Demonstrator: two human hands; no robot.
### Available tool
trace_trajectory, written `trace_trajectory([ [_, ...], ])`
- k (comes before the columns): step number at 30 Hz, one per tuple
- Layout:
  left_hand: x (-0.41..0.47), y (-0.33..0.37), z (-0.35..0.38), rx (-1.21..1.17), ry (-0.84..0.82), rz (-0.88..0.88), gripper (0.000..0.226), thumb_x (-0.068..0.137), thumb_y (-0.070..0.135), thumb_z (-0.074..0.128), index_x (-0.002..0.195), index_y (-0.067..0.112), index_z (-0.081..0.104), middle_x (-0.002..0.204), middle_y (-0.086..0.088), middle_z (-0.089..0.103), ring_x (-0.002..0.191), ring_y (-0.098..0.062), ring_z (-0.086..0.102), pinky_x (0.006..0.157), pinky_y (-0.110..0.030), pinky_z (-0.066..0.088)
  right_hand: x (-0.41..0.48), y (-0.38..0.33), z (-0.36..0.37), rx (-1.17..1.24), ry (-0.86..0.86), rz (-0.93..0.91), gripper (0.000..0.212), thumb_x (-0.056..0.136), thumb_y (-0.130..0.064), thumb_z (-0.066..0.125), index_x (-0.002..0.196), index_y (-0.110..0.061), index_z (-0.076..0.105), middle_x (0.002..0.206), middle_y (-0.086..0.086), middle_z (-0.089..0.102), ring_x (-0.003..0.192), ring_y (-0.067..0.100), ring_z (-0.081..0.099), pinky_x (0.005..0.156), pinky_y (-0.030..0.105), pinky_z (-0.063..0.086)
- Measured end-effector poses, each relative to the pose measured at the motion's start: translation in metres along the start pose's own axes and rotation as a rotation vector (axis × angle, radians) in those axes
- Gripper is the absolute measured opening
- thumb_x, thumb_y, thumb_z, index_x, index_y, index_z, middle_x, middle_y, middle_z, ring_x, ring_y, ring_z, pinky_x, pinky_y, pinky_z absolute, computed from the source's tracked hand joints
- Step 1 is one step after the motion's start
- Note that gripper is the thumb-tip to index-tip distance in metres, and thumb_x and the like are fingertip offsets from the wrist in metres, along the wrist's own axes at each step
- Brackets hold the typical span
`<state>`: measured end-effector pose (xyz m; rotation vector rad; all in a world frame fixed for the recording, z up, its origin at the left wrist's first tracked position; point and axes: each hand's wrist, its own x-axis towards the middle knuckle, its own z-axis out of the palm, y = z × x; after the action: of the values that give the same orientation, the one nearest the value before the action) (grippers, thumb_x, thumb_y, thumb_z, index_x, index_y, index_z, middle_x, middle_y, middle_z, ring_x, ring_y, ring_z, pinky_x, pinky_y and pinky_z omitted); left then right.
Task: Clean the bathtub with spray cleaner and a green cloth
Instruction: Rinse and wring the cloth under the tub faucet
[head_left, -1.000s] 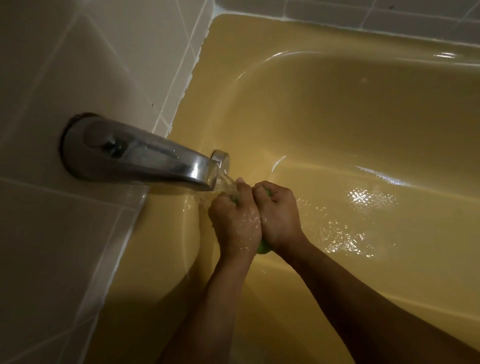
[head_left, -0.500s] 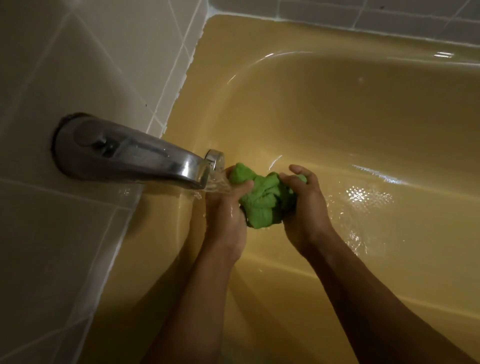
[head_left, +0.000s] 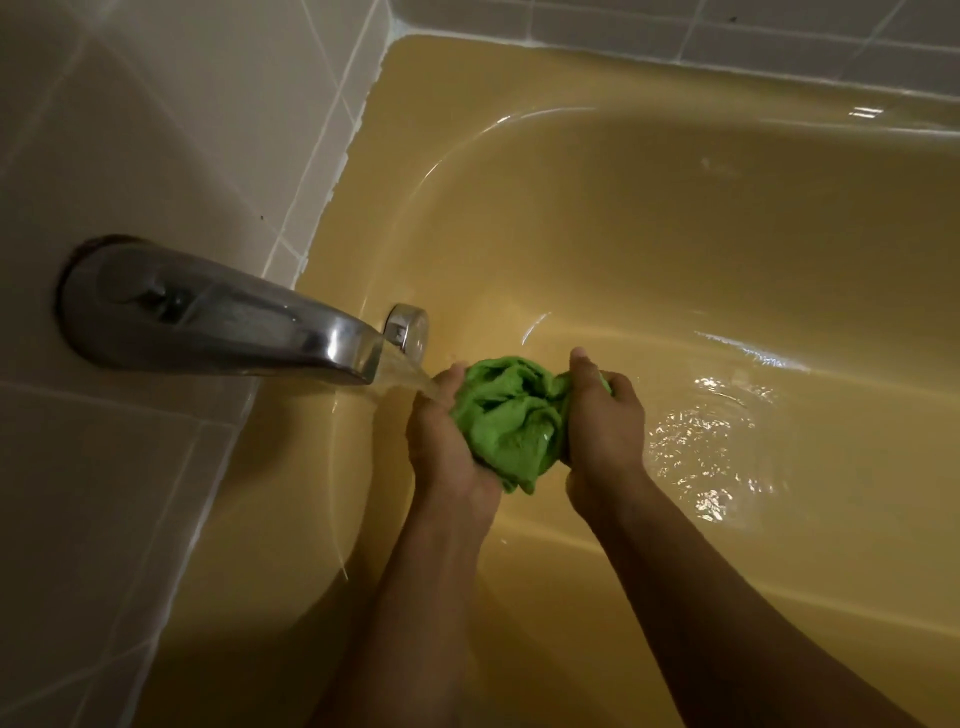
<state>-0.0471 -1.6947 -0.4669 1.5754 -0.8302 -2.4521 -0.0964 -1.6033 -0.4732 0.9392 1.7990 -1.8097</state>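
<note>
Cloth, bunched and wet, held above the tub floor at frame centre. Left hand grips its 9 o'clock side, right hand its 3 o'clock side, fingers curled round it. Spout at 9 o'clock; stream strikes the left hand. Rippled water at 3 o'clock.

- The left hand and right hand grip a bunched green cloth between them, over the yellow bathtub.
- A chrome tub spout, at ten o'clock from the cloth, pours a stream onto the left hand's fingers.
- Rippling water lies at three o'clock.
</note>
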Motion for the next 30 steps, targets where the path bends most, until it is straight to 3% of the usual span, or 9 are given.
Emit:
trace_trajectory([
  [2, -0.003, 0.000, -0.007, 0.049, -0.093, 0.024, 0.036, 0.101, 0.033, 0.058, 0.136, 0.029, 0.059, 0.127, -0.009, 0.071, 0.112, -0.033, 0.071, 0.087, -0.057, 0.059, 0.007, -0.007, 0.007, 0.180, -0.099, 0.058, 0.020, 0.098, -0.036, 0.062, 0.110, -0.021, 0.054, 0.098, 0.007, 0.069, 0.079, 0.022, 0.065, 0.054, 0.030, 0.055],
  [5, -0.004, -0.001, -0.016, 0.156, -0.134, 0.083, 0.031, 0.106, 0.032, 0.052, 0.136, 0.039, 0.057, 0.133, -0.004, 0.064, 0.119, -0.030, 0.062, 0.074, -0.049, 0.060, 0.010, -0.019, 0.015, 0.232, -0.256, 0.047, 0.018, 0.098, -0.006, 0.057, 0.113, -0.014, 0.050, 0.101, 0.014, 0.065, 0.082, 0.026, 0.065, 0.061, 0.034, 0.056],
  [10, -0.005, 0.005, -0.016, 0.093, -0.095, 0.163, 0.052, 0.092, 0.049, 0.062, 0.139, 0.026, 0.058, 0.129, -0.003, 0.070, 0.118, -0.026, 0.067, 0.083, -0.037, 0.054, 0.003, -0.006, 0.035, -0.031, -0.200, -0.013, 0.062, 0.072, -0.045, 0.074, 0.117, -0.009, 0.053, 0.108, 0.018, 0.070, 0.097, 0.035, 0.071, 0.081, 0.055, 0.062],
  [13, -0.002, -0.001, -0.015, 0.214, -0.080, 0.268, 0.050, 0.094, 0.037, 0.068, 0.142, 0.026, 0.055, 0.128, -0.002, 0.070, 0.116, -0.023, 0.069, 0.090, -0.041, 0.059, -0.003, -0.001, 0.039, -0.052, -0.183, 0.022, 0.043, 0.096, -0.040, 0.063, 0.120, -0.015, 0.038, 0.114, 0.011, 0.059, 0.102, 0.027, 0.065, 0.079, 0.044, 0.060],
  [18, -0.002, 0.006, -0.016, 0.503, 0.144, 0.529, 0.044, 0.094, 0.057, 0.062, 0.128, 0.029, 0.062, 0.111, 0.005, 0.073, 0.096, -0.015, 0.071, 0.069, -0.024, 0.055, -0.012, 0.006, 0.038, -0.225, -0.238, -0.035, 0.074, 0.074, -0.070, 0.063, 0.123, -0.015, 0.051, 0.133, 0.011, 0.053, 0.114, 0.031, 0.061, 0.092, 0.050, 0.058],
  [21, -0.012, 0.016, -0.016, 0.704, 0.120, 0.594, 0.017, 0.096, 0.055, 0.059, 0.101, 0.039, 0.061, 0.091, 0.018, 0.068, 0.077, 0.008, 0.065, 0.059, -0.004, 0.045, -0.016, 0.005, 0.033, -0.087, -0.356, -0.078, 0.035, 0.092, -0.048, 0.068, 0.122, -0.036, 0.054, 0.133, -0.003, 0.051, 0.113, 0.023, 0.063, 0.085, 0.048, 0.061],
  [23, -0.014, 0.016, -0.015, 0.795, 0.050, 0.604, 0.015, 0.096, 0.055, 0.058, 0.094, 0.041, 0.057, 0.087, 0.019, 0.065, 0.077, 0.013, 0.064, 0.063, -0.007, 0.048, -0.017, 0.006, 0.029, -0.045, -0.461, -0.123, 0.027, 0.097, -0.038, 0.066, 0.124, -0.041, 0.063, 0.132, -0.007, 0.058, 0.110, 0.018, 0.067, 0.080, 0.042, 0.063],
  [26, -0.008, 0.018, -0.016, 0.813, 0.000, 0.645, 0.027, 0.096, 0.057, 0.058, 0.114, 0.036, 0.057, 0.104, 0.014, 0.065, 0.094, 0.005, 0.065, 0.080, -0.020, 0.053, -0.020, 0.008, 0.025, -0.050, -0.528, -0.183, 0.021, 0.099, -0.036, 0.062, 0.113, -0.029, 0.076, 0.122, 0.001, 0.070, 0.107, 0.020, 0.071, 0.069, 0.029, 0.058],
  [30, -0.003, 0.016, -0.013, 0.766, -0.014, 0.707, 0.028, 0.099, 0.050, 0.058, 0.111, 0.026, 0.062, 0.105, 0.000, 0.068, 0.093, -0.006, 0.068, 0.079, -0.026, 0.055, -0.021, 0.011, 0.024, -0.071, -0.513, -0.192, 0.022, 0.102, -0.034, 0.059, 0.107, -0.025, 0.078, 0.117, -0.002, 0.073, 0.108, 0.017, 0.071, 0.080, 0.034, 0.060],
])
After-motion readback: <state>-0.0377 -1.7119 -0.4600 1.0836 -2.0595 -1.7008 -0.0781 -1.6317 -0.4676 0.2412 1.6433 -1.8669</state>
